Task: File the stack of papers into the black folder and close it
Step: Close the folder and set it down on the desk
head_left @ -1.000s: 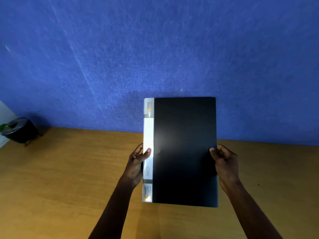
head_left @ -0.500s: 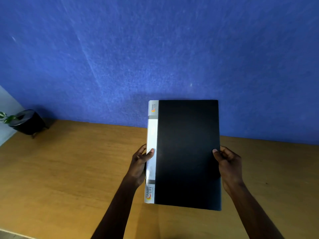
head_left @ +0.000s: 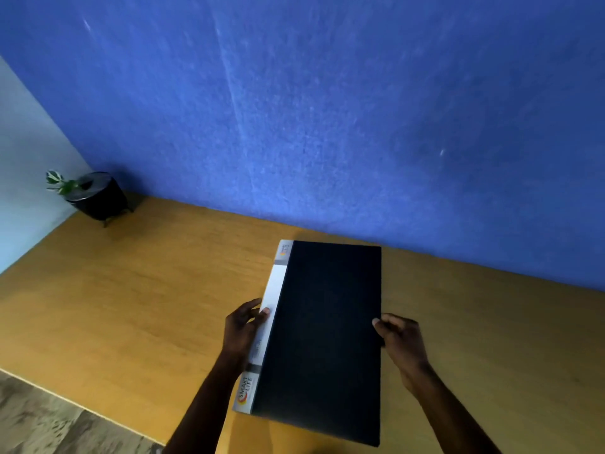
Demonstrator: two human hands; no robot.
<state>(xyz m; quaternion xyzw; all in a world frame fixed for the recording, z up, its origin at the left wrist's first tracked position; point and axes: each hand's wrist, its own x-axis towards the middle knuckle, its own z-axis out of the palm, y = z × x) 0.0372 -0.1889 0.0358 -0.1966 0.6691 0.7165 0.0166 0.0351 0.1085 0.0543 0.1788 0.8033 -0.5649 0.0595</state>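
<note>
The black folder (head_left: 327, 335) is closed, with a white and grey label strip along its left spine. It lies nearly flat, low over the wooden table (head_left: 137, 299), its long side pointing away from me. My left hand (head_left: 244, 327) grips the spine edge, thumb on the white strip. On the opposite side, my right hand (head_left: 397, 339) holds the folder's right edge with the fingers curled around it. No loose papers are in view.
A black plant pot (head_left: 98, 199) with a small green sprig stands at the table's far left corner. A blue wall (head_left: 327, 109) rises right behind the table. The table's near left edge (head_left: 75, 404) shows floor beyond it.
The folder has tipped from upright down to nearly flat over the table, both hands still on its edges. The camera has turned, showing more of the table's left side and the pot.
</note>
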